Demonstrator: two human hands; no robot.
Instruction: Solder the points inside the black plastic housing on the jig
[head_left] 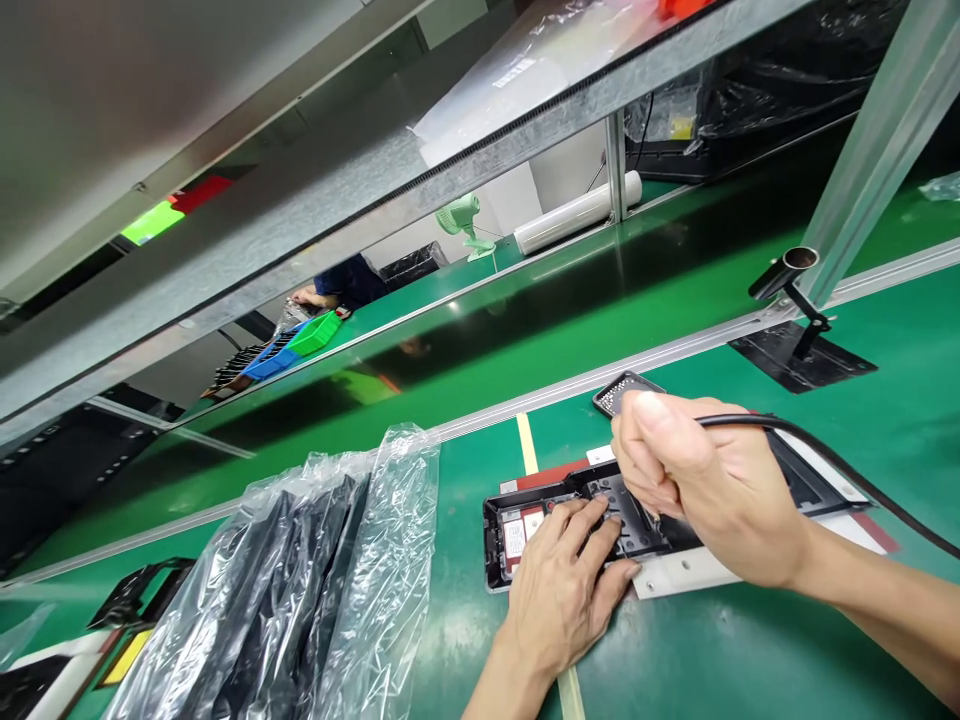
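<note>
A long black plastic housing [491, 540] lies in a fixture with white strips [694, 572] on the green bench. My left hand [566, 575] rests on the housing's left half, fingers spread, palm down. Over its middle my right hand [697, 470] is closed round a tool that the fist mostly hides; a black cable [817, 445] runs from it to the right. The tool's tip [655, 517] points down into the housing. Just behind my right hand sits a small black tray [626, 388] of tiny screws.
Plastic-wrapped black parts [292, 590] lie to the left. A metal tool holder [795, 275] stands at the back right. Beyond the bench edge runs a green conveyor [480, 350], under a metal shelf [337, 225]. Across it are blue and green bins [315, 332] and a person's hand.
</note>
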